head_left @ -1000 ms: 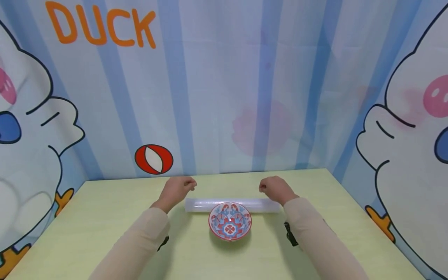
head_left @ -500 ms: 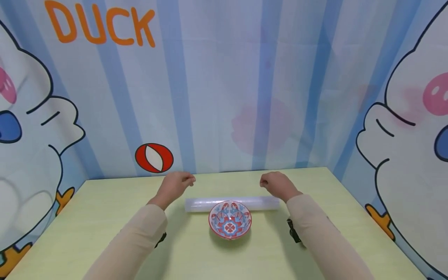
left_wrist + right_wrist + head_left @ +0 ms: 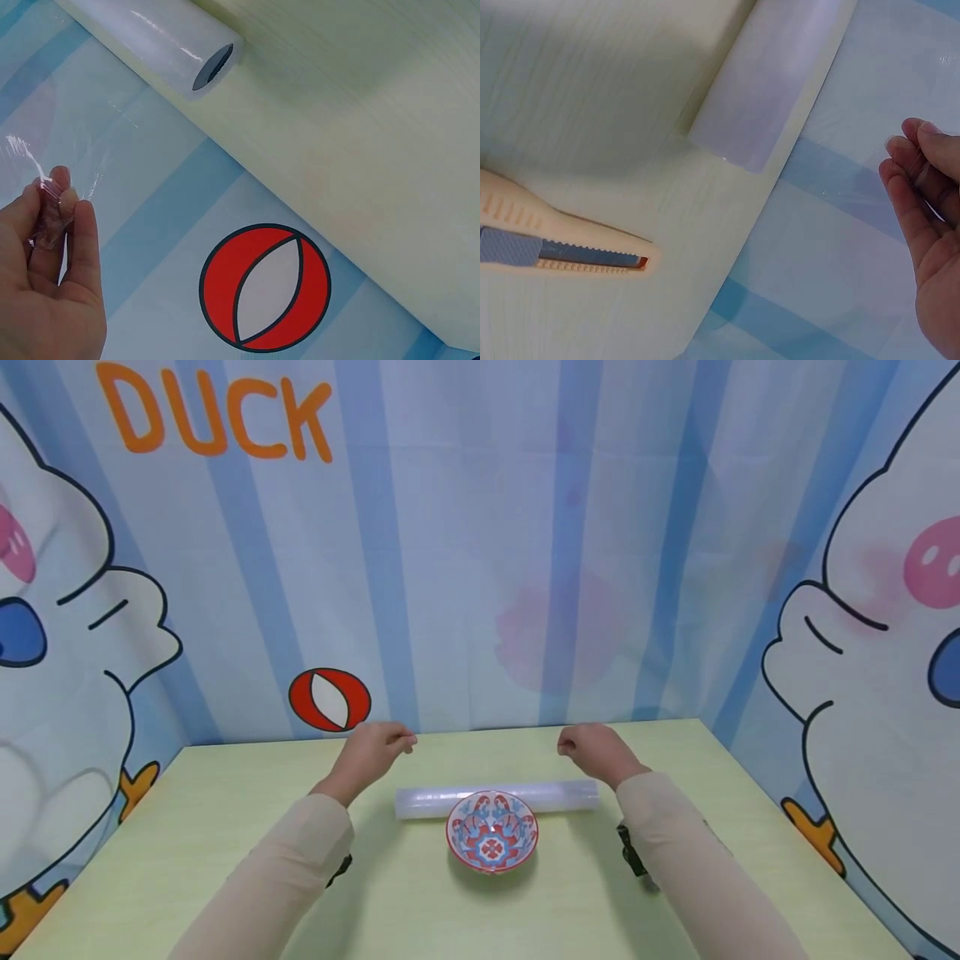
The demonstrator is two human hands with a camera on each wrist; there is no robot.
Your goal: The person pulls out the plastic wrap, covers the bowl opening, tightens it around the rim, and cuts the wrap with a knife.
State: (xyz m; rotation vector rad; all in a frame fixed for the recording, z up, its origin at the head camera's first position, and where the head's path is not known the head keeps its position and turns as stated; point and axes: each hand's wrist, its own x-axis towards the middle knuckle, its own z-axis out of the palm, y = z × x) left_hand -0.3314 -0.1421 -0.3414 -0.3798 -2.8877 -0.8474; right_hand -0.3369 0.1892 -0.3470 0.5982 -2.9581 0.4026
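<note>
In the head view, both hands are up past the middle of the frame, each a little higher in the picture than a second ago, and the sleeves are spread slightly wider. The left hand [image 3: 366, 758] pinches a crumpled bit of clear film [image 3: 50, 225] between thumb and fingers, as its wrist view shows at lower left. The right hand [image 3: 600, 752] also pinches clear film, at the right edge of its own wrist view.

The roll [image 3: 562, 796] lies across the lower middle of the head view, between the hands and the bowl; its right end now sits slightly higher in the frame than its left, where it was nearly level before. The patterned bowl [image 3: 492, 832] stays upright at lower centre on the pale surface [image 3: 420, 910], overlapping the roll in this view. A cutter knife [image 3: 570, 232] lies at lower left of the right wrist view.
</note>
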